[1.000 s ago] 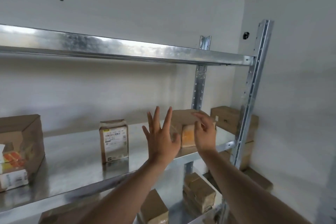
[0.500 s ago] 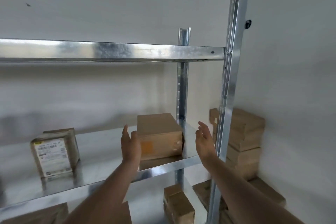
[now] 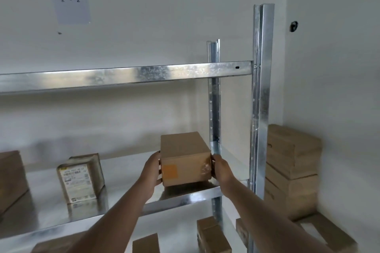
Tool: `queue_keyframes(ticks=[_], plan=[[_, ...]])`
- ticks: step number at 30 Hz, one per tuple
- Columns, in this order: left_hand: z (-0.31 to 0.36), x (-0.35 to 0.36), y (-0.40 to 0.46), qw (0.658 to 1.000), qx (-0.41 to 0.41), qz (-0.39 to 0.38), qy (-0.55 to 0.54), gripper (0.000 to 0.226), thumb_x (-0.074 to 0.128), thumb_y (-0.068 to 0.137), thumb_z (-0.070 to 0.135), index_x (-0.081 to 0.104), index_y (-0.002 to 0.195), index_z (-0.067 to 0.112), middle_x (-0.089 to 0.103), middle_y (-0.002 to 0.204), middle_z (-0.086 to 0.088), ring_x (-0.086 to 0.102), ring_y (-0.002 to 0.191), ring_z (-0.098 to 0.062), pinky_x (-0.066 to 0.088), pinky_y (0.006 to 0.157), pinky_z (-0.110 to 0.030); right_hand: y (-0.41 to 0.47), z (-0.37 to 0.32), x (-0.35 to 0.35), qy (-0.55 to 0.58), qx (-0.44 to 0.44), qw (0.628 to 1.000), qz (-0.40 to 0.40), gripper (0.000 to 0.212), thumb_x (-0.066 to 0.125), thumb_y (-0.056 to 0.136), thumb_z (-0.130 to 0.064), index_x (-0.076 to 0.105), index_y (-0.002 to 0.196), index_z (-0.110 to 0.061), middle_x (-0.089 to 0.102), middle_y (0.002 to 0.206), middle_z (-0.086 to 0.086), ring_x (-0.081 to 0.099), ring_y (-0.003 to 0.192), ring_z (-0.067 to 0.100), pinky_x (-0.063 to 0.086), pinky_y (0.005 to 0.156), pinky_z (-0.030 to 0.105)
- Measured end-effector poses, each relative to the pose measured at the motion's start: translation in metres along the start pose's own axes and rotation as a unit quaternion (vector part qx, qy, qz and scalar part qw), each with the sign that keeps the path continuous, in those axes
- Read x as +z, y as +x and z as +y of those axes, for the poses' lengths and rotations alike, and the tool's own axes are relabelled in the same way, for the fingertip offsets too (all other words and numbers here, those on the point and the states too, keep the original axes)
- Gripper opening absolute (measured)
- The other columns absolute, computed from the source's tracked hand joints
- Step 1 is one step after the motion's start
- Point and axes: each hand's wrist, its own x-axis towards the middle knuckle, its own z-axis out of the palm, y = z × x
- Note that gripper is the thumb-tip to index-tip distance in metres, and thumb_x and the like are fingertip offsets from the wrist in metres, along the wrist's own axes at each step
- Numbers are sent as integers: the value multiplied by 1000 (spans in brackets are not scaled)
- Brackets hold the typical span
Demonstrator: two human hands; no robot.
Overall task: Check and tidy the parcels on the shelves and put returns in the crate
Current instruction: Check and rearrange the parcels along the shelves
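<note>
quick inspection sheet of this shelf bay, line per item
surface: galvanised metal shelf, parcels standing on it
job's things: cardboard parcel with orange patch at the shelf's right end; labelled parcel stands apart to its left; crate not seen
clutter: stacked boxes right of the upright, more boxes on the shelf below
grips: left hand and right hand hold the cardboard parcel by its sides
cables: nothing seen
surroundings: white walls, paper sign marked 2 - 2

Galvanized steel shelf (image 3: 127, 172) with brown parcel (image 3: 185, 158), labelled parcel (image 3: 81, 177), left-edge carton (image 3: 10, 176).
</note>
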Motion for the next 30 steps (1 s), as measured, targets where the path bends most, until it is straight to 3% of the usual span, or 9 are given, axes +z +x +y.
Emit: queue_keyframes(ticks=[4,7,10,14,16,18,23,26,30], plan=[[9,-11,-1,1000,26,-2,-12,32,44,102,40,60,126,25,66,119,-7,64,111,-31,52,80,-39,-11,-9,8,0,-26,1000,-15,37,31,109,-36,63,103,-18,69,118,19,66,112,36,50,107,49],[13,-16,-3,999,41,-3,-13,26,43,101,37,63,116,28,67,114,-5,64,108,-29,51,78,-38,-9,-11,15,21,-24,999,-4,42,31,108,-29,67,99,-10,73,107,21,69,101,33,49,106,48],[14,-24,-4,998,46,-7,-39,24,44,98,33,64,110,26,68,109,-4,64,103,-27,51,78,-39,-6,-11,20,42,-19,999,-10,42,29,109,-37,63,99,-15,70,95,8,65,100,25,47,108,47],[14,-39,8,990,53,27,-125,16,47,91,25,55,96,12,65,104,-6,61,91,-29,49,74,-38,-3,-13,22,79,-39,996,-17,38,33,108,-43,63,109,-21,69,109,5,66,99,25,49,106,47],[15,-43,11,987,61,28,-146,21,48,92,30,57,104,15,65,105,-7,61,89,-29,47,71,-37,0,-13,22,89,-59,994,-23,32,38,105,-47,61,120,-30,69,116,6,68,105,27,52,102,46],[17,-43,11,987,75,26,-142,30,45,97,35,60,118,22,65,109,-8,62,90,-28,48,70,-37,0,-14,23,74,-66,995,-29,28,41,103,-51,62,115,-36,70,114,6,68,108,27,52,104,44],[20,-34,7,988,104,32,-110,38,32,104,32,63,124,24,66,113,-4,63,103,-27,52,81,-43,2,-16,30,44,-93,993,-57,38,33,106,-50,57,129,-34,62,129,-2,60,122,23,43,113,41],[21,-33,7,989,104,34,-98,39,32,104,31,64,126,24,67,117,-4,63,109,-29,53,86,-46,5,-21,30,47,-100,992,-57,32,31,108,-46,62,107,-38,65,112,-8,63,106,14,45,106,36],[23,-34,8,989,108,36,-90,35,36,103,30,67,119,26,66,118,0,58,121,-27,41,110,-54,8,-25,29,20,-121,992,-33,38,32,105,-51,68,103,-41,64,126,-9,54,128,18,32,121,45]])
